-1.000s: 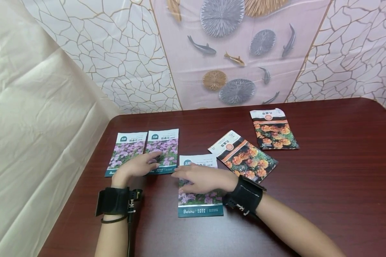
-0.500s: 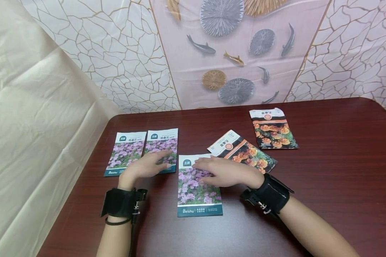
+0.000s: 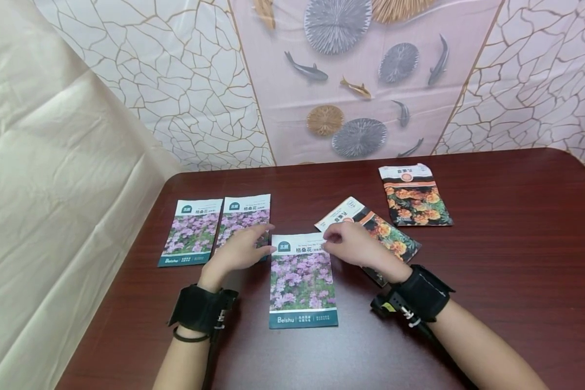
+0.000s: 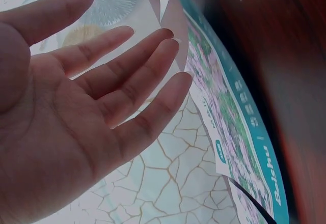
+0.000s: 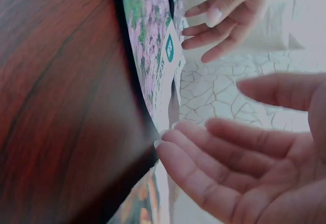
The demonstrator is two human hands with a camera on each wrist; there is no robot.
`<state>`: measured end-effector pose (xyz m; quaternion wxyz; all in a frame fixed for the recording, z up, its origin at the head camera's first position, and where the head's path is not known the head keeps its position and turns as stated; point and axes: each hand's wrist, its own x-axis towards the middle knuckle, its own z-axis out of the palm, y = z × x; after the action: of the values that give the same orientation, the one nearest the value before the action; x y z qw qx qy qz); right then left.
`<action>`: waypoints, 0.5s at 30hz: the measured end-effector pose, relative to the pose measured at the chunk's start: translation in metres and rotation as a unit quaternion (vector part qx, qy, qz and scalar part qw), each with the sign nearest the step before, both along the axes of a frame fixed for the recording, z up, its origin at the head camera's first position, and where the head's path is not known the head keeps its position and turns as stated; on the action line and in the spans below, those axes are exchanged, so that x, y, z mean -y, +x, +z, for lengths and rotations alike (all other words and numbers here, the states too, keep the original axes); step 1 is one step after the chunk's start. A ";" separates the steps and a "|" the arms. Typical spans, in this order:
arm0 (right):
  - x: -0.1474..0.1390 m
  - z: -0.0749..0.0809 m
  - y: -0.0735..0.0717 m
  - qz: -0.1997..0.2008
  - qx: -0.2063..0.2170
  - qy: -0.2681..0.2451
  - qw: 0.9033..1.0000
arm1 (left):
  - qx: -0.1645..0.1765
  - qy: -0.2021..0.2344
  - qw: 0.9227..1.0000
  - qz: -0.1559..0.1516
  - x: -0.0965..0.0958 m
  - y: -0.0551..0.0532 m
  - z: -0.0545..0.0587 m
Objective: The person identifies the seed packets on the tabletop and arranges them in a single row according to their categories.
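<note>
A purple-flower seed packet (image 3: 302, 284) with a white top and green bottom band lies face up in the middle of the table. My left hand (image 3: 241, 249) hovers by its upper left corner, thumb apart from the spread fingers, partly covering a second purple packet (image 3: 244, 216) behind. At the upper right corner is my right hand (image 3: 353, 246), fingers bent and fingertips right by the packet's edge. In the right wrist view a gap shows between thumb (image 5: 275, 89) and fingers (image 5: 204, 178). That hand also overlaps a tilted orange-marigold packet (image 3: 390, 238).
Another purple packet (image 3: 190, 233) lies at the far left beside the second one. A second marigold packet (image 3: 416, 197) is at the back right. Dark red wooden table (image 3: 507, 260) extends rightward. A patterned cloth (image 3: 200, 92) hangs behind, and pale sheeting (image 3: 63, 216) borders the left.
My left hand has shifted right, toward the middle packet. My right hand has slid off that packet's face to its upper right corner, and its fingers have bent. The packets have stayed put.
</note>
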<state>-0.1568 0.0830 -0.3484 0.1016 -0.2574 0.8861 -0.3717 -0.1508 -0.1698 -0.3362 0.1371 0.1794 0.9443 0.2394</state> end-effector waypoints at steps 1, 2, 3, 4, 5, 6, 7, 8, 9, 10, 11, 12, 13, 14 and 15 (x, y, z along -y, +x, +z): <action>-0.002 -0.001 -0.002 -0.012 0.020 -0.008 1.000 | -0.004 -0.003 1.000 -0.002 -0.001 0.000 0.000; -0.003 -0.001 -0.003 -0.024 0.047 -0.019 0.998 | -0.008 -0.005 1.000 -0.003 -0.002 0.000 0.000; -0.005 -0.002 -0.005 -0.035 0.080 -0.034 0.996 | -0.011 -0.004 1.000 -0.006 -0.002 0.001 0.000; -0.006 -0.003 -0.006 -0.047 0.116 -0.050 0.991 | -0.010 0.000 1.000 -0.010 -0.003 0.001 0.001; -0.007 -0.003 -0.007 -0.057 0.150 -0.069 0.985 | -0.008 0.005 1.000 -0.023 -0.003 0.001 0.001; -0.008 -0.003 -0.009 -0.068 0.177 -0.088 0.978 | -0.003 0.008 0.999 -0.041 -0.004 0.002 0.002; -0.008 -0.004 -0.010 -0.076 0.201 -0.106 0.971 | 0.004 0.010 0.998 -0.068 -0.004 0.002 0.002; -0.009 -0.004 -0.011 -0.084 0.221 -0.123 0.964 | 0.020 0.012 0.995 -0.094 -0.004 0.003 0.003; -0.009 -0.005 -0.012 -0.090 0.233 -0.135 0.959 | 0.040 0.010 0.992 -0.119 -0.004 0.005 0.004; -0.009 -0.005 -0.012 -0.094 0.240 -0.143 0.956 | 0.062 0.008 0.988 -0.143 -0.005 0.006 0.005; -0.009 -0.005 -0.013 -0.094 0.244 -0.150 0.953 | 0.083 0.003 0.983 -0.162 -0.005 0.008 0.006; -0.010 -0.006 -0.013 -0.095 0.247 -0.154 0.952 | 0.100 -0.004 0.980 -0.175 -0.006 0.009 0.007; -0.010 -0.007 -0.014 -0.095 0.251 -0.158 0.950 | 0.115 -0.010 0.977 -0.181 -0.006 0.010 0.007; -0.010 -0.007 -0.014 -0.096 0.255 -0.160 0.949 | 0.127 -0.015 0.975 -0.180 -0.007 0.012 0.008; -0.010 -0.008 -0.014 -0.095 0.259 -0.163 0.947 | 0.133 -0.020 0.975 -0.179 -0.007 0.013 0.008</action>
<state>-0.1707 0.0927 -0.3561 0.2481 -0.0797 0.7769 -0.5731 -0.1382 -0.1627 -0.3279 0.3055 0.3096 0.8747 0.2139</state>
